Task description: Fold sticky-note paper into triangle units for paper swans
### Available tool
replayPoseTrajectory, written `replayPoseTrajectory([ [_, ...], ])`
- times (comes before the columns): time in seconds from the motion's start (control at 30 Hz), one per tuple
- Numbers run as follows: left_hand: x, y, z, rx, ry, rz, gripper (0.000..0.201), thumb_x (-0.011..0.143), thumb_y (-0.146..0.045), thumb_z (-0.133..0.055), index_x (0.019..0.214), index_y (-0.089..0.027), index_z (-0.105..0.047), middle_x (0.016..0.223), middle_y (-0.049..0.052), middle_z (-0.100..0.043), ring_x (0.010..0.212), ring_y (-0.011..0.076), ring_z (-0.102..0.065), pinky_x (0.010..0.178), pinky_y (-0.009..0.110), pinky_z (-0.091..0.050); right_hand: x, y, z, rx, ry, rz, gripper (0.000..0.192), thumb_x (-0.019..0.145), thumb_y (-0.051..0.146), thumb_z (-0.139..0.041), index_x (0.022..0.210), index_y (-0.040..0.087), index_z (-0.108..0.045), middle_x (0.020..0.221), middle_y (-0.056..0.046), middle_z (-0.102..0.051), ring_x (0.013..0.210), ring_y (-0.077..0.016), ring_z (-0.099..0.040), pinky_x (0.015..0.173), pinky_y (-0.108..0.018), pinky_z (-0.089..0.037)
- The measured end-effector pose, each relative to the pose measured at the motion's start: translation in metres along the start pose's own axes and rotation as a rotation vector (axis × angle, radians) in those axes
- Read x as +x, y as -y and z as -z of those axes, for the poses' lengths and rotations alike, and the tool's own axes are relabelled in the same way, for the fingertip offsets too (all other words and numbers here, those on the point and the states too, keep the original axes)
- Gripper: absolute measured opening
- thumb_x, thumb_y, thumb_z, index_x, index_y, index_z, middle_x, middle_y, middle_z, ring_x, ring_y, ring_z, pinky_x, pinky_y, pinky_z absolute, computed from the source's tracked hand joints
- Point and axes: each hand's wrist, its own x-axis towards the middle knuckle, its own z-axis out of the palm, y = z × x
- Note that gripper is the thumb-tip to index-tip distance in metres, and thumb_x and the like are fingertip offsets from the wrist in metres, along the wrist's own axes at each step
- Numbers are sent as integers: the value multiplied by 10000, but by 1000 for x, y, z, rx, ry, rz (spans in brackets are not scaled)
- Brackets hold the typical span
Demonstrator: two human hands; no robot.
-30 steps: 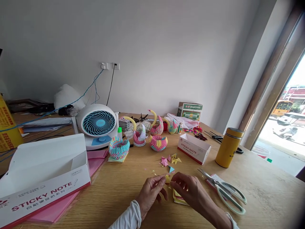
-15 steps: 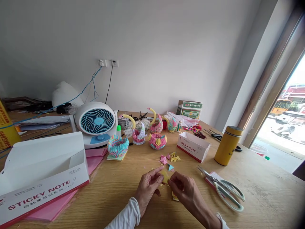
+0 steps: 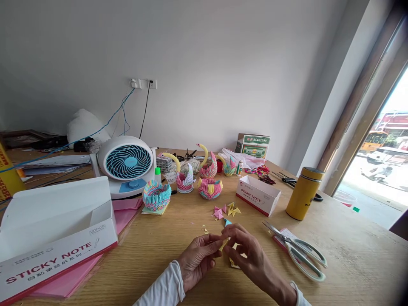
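Observation:
A small yellow piece of paper (image 3: 224,245) is pinched between my two hands above the wooden table, mostly covered by fingers. My left hand (image 3: 198,260) is closed on its left side, thumb on top. From the right, my right hand (image 3: 250,253) grips it with curled fingers. Below the right hand, some yellow paper (image 3: 235,263) lies partly hidden. Just beyond the fingers are a blue folded paper piece (image 3: 227,222), pink folded pieces (image 3: 218,213) and yellow folded pieces (image 3: 234,210). Tiny yellow scraps (image 3: 205,231) are scattered near my left hand.
Scissors (image 3: 301,255) lie at right by a yellow flask (image 3: 305,194) and a small sticky note box (image 3: 257,197). A large open box (image 3: 63,250) occupies the left, before a fan (image 3: 128,163). Paper swans (image 3: 208,168) and paper bowls (image 3: 210,189) stand behind.
The yellow paper showed as a broader flat piece earlier; now less of it is visible. My right hand has risen and moved over toward my left fingertips.

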Motion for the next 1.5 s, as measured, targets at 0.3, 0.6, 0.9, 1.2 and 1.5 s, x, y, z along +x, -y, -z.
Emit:
replayPoseTrajectory([
  [0.3,-2,3,-3,102,42,-126,316,607,-342,-842,740,-125,-655,716,-6,-552,605,100,-571,381,143,-440,1,-21,-8,-30,-109,-181,229,847,379,-610,790,157,-612,457,69,-422,394,-82,-404,401,-192,-310],
  [0.6,1,9,-5,427,52,-311,371,670,-449,-766,732,-132,-583,659,14,-610,617,157,-625,436,214,-525,2,-34,-8,52,-134,-190,233,801,363,-662,944,182,-629,671,25,-531,466,-76,-429,416,-188,-326],
  [0.9,2,6,-3,416,19,-304,367,685,-445,-758,788,-129,-600,732,41,-675,654,180,-682,489,234,-560,2,-27,-15,176,-207,-186,353,788,377,-673,1077,191,-590,783,-4,-560,618,-121,-526,480,-196,-442],
  [1.2,2,5,-4,434,-42,-350,363,662,-448,-776,754,-118,-655,676,19,-625,597,157,-645,444,224,-546,1,-22,-14,121,-181,-226,275,784,360,-639,982,169,-626,855,-45,-642,514,-86,-463,440,-205,-387],
  [1.5,-1,3,-6,503,-1,-348,384,727,-469,-715,797,-91,-720,733,79,-705,674,207,-693,503,243,-558,0,-19,-17,195,-167,-246,337,797,494,-623,878,177,-543,738,10,-529,510,-83,-403,431,-202,-352],
])
